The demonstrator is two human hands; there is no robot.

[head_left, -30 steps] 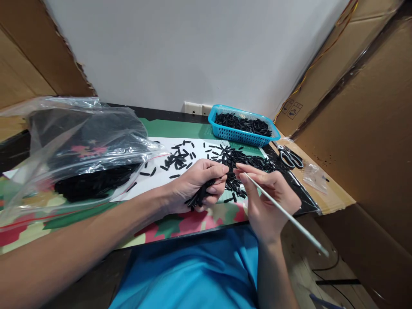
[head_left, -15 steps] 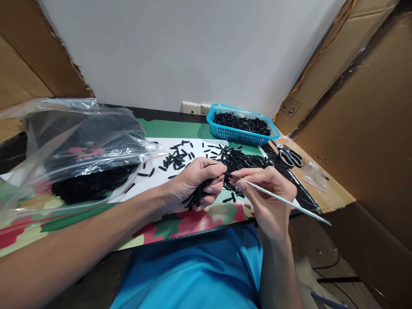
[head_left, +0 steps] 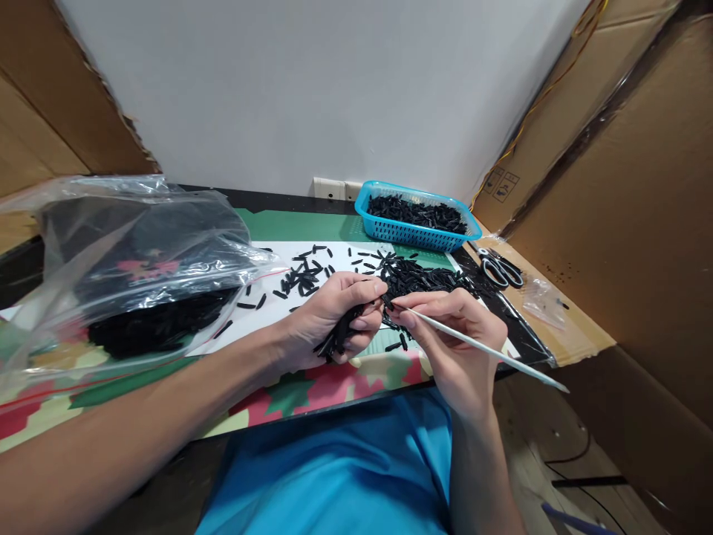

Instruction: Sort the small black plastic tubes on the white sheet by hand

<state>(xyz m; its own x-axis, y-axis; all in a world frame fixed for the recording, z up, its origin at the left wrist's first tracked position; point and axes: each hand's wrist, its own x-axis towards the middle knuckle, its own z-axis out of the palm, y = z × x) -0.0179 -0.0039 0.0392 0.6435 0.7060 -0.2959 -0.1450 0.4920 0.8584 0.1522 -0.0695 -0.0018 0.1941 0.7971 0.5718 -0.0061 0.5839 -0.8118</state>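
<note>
My left hand [head_left: 348, 312] is closed around a bundle of thin black strips [head_left: 336, 338], whose ends hang out below the fingers. Between my right thumb and fingers is a long pale stick [head_left: 484, 346], its tip pointing at the left fingertips; my right hand [head_left: 460, 331] is closed on it. A small black piece [head_left: 387, 301] sits between the two hands, and which fingers hold it is hard to tell. Behind the hands lies a pile of short black pieces [head_left: 423, 279], with more scattered on white paper [head_left: 272, 286].
A blue basket [head_left: 417, 235] of black pieces stands at the back. Scissors [head_left: 500, 269] and a small plastic bag [head_left: 543, 303] lie to the right. On the left is a large clear bag [head_left: 161, 253] with black strips inside. Cardboard [head_left: 629, 223] rises on the right.
The tip of the stick and the left fingertips are slightly farther apart, with the small black piece now showing between them. Both hands appear slightly further left as the view shifts a little.
</note>
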